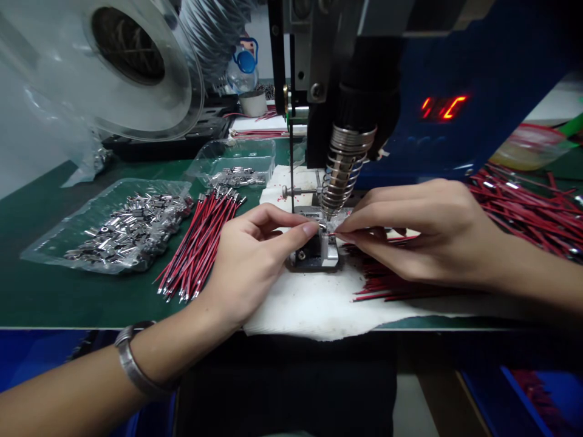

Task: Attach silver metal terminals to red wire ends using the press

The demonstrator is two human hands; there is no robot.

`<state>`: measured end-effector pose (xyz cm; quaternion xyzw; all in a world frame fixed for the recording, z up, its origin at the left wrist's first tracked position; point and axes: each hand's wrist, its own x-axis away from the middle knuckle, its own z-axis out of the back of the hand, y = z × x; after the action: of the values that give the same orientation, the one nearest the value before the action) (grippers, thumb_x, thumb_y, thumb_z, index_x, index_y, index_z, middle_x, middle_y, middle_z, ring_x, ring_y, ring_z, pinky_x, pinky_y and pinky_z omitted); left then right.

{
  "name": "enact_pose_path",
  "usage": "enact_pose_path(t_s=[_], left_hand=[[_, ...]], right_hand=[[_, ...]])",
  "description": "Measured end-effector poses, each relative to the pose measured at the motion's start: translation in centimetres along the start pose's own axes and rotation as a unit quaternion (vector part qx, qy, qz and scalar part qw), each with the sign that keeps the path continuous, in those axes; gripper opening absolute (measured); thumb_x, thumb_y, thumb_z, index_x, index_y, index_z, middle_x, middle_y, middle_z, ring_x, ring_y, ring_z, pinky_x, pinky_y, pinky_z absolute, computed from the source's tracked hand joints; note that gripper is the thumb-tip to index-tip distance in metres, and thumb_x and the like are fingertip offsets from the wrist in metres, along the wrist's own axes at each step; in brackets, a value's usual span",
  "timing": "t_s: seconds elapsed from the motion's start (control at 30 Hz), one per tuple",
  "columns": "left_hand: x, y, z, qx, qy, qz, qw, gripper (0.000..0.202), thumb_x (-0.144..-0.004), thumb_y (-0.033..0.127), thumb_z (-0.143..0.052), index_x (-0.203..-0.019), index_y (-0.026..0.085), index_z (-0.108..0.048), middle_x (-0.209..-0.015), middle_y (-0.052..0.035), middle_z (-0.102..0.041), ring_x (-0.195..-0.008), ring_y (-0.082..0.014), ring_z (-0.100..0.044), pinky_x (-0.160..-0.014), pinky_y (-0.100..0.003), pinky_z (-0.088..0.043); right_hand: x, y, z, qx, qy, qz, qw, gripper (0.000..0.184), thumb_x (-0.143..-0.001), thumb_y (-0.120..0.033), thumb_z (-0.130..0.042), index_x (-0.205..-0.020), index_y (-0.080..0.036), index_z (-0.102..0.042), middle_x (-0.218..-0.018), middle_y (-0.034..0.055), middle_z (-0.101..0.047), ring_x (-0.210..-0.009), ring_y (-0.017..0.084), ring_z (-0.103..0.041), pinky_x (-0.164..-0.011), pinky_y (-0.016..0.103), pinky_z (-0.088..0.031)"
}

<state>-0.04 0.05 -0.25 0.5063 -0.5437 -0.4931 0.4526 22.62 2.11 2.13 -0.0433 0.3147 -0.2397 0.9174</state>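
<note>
My left hand (248,258) is closed in a pinch, thumb and forefinger meeting at a small metal fixture (316,252) under a coiled soldering head (344,167). What it pinches is too small to name. My right hand (416,233) pinches a thin red wire (337,233) and holds its tip at the same fixture. Both hands rest on a white cloth (314,306). A bundle of red and black wires with metal ends (200,243) lies just left of my left hand.
A clear tray of small metal terminals (122,227) sits at the left, a second tray (239,167) behind it. Loose red wires (528,209) pile at the right. A large clear reel (132,60) hangs upper left. A blue machine with a red display (444,108) stands behind.
</note>
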Motion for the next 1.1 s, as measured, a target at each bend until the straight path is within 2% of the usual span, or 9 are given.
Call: enact_pose_path(t_s=[0.17, 0.4, 0.57, 0.7, 0.8, 0.93, 1.0, 1.1], left_hand=[[0.1, 0.2, -0.1, 0.002, 0.006, 0.000, 1.000, 0.020, -0.074, 0.027, -0.092, -0.074, 0.020, -0.074, -0.086, -0.0018, -0.075, -0.073, -0.0112, -0.064, -0.061, -0.021, -0.049], [0.0, 0.3, -0.1, -0.006, 0.012, 0.006, 1.000, 0.023, -0.070, 0.028, -0.094, -0.075, 0.019, -0.073, -0.086, -0.0032, -0.077, -0.068, -0.0117, -0.064, -0.055, -0.021, -0.046], [0.0, 0.2, -0.2, 0.011, 0.004, 0.011, 1.000, 0.021, -0.070, 0.025, -0.094, -0.075, 0.020, -0.074, -0.087, -0.0021, -0.076, -0.074, -0.0117, -0.066, -0.058, -0.020, -0.047], [0.1, 0.2, -0.3, 0.011, 0.007, 0.010, 1.000, 0.022, -0.070, 0.025, -0.094, -0.075, 0.019, -0.073, -0.088, -0.0024, -0.077, -0.074, -0.0119, -0.066, -0.057, -0.020, -0.047], [0.1, 0.2, -0.3, 0.004, 0.010, 0.009, 1.000, 0.023, -0.070, 0.028, -0.094, -0.075, 0.019, -0.074, -0.088, -0.0031, -0.077, -0.071, -0.0122, -0.066, -0.056, -0.021, -0.046], [0.2, 0.3, -0.3, -0.008, 0.009, 0.008, 1.000, 0.023, -0.070, 0.029, -0.094, -0.075, 0.020, -0.074, -0.084, -0.0026, -0.076, -0.070, -0.0123, -0.065, -0.058, -0.022, -0.048], [0.2, 0.3, -0.2, -0.011, 0.009, 0.005, 1.000, 0.023, -0.070, 0.029, -0.094, -0.075, 0.020, -0.074, -0.085, -0.0029, -0.076, -0.075, -0.0137, -0.067, -0.061, -0.023, -0.050], [0.1, 0.4, -0.3, -0.016, 0.014, 0.001, 1.000, 0.024, -0.070, 0.030, -0.094, -0.074, 0.019, -0.073, -0.084, -0.0035, -0.075, -0.077, -0.0156, -0.068, -0.062, -0.024, -0.051]], right_hand=[[0.4, 0.1, 0.1, 0.070, 0.006, 0.047, 0.996, 0.014, -0.099, -0.016, -0.062, -0.098, -0.019, -0.076, -0.085, 0.0034, -0.077, -0.066, 0.014, -0.068, -0.057, 0.027, -0.047], [0.9, 0.4, 0.4, 0.205, 0.011, 0.128, 0.970, 0.015, -0.100, -0.019, -0.060, -0.094, -0.024, -0.073, -0.087, 0.0005, -0.077, -0.069, 0.013, -0.066, -0.059, 0.028, -0.048], [1.2, 0.5, 0.8, 0.250, -0.002, 0.193, 0.949, 0.025, -0.106, -0.024, -0.048, -0.107, -0.016, -0.071, -0.093, 0.0071, -0.077, -0.068, 0.017, -0.061, -0.056, 0.036, -0.044], [1.3, 0.5, 0.8, 0.274, 0.016, 0.214, 0.937, 0.023, -0.106, -0.024, -0.047, -0.108, -0.019, -0.070, -0.091, 0.0042, -0.077, -0.067, 0.016, -0.060, -0.056, 0.034, -0.044], [1.2, 0.3, 0.8, 0.232, 0.018, 0.177, 0.956, 0.014, -0.100, -0.020, -0.058, -0.105, -0.020, -0.071, -0.090, 0.0030, -0.078, -0.067, 0.016, -0.064, -0.056, 0.033, -0.045], [0.4, -0.2, 0.6, 0.061, 0.012, 0.051, 0.997, 0.012, -0.098, -0.018, -0.064, -0.097, -0.018, -0.076, -0.081, 0.0025, -0.077, -0.065, 0.013, -0.066, -0.058, 0.028, -0.048], [0.0, -0.3, 0.6, -0.023, -0.010, -0.020, 0.999, 0.013, -0.098, -0.021, -0.065, -0.092, -0.019, -0.077, -0.077, 0.0014, -0.076, -0.062, 0.012, -0.066, -0.056, 0.026, -0.048], [-0.5, -0.4, 0.6, -0.102, -0.030, -0.101, 0.989, 0.014, -0.096, -0.023, -0.067, -0.088, -0.020, -0.078, -0.077, 0.0010, -0.077, -0.061, 0.014, -0.067, -0.056, 0.026, -0.050]])
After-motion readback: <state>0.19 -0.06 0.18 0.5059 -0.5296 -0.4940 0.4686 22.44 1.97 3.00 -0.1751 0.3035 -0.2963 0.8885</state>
